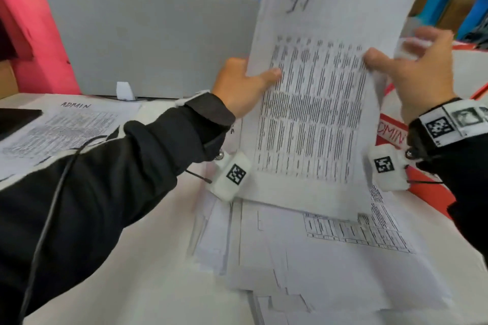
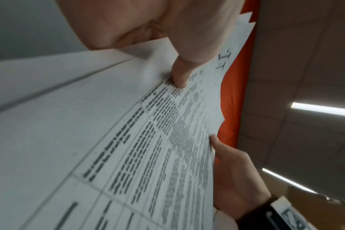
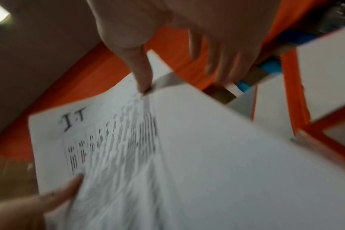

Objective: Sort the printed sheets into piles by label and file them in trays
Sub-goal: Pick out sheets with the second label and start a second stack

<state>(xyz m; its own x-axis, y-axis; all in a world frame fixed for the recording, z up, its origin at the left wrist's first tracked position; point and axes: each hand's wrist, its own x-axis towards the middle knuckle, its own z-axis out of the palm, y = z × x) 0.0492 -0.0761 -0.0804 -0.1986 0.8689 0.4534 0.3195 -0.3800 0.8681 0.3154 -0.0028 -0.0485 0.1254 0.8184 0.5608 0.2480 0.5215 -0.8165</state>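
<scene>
1. Sheet labelled "I.T" [image 1: 314, 103]: held upright above the desk [image 1: 158, 258], over the loose unsorted pile [image 1: 317, 258].
2. Left hand [image 1: 243, 87]: the sheet's left edge is pinched, thumb on the printed face.
3. Right hand [image 1: 412, 74]: the right edge is pinched by the thumb; the other fingers are blurred, and a second sheet may be held behind.
4. ADMIN pile [image 1: 60, 129]: laid at far left.
5. Red tray marked ADMIN [image 1: 390, 134]: at right, partly hidden.
6. Risk: misfiling is judged possible, since the nearest tray is ADMIN; creasing is possible under opposing pulls.
7. Unclear: no I.T tray is seen; the table text is unreadable.
</scene>
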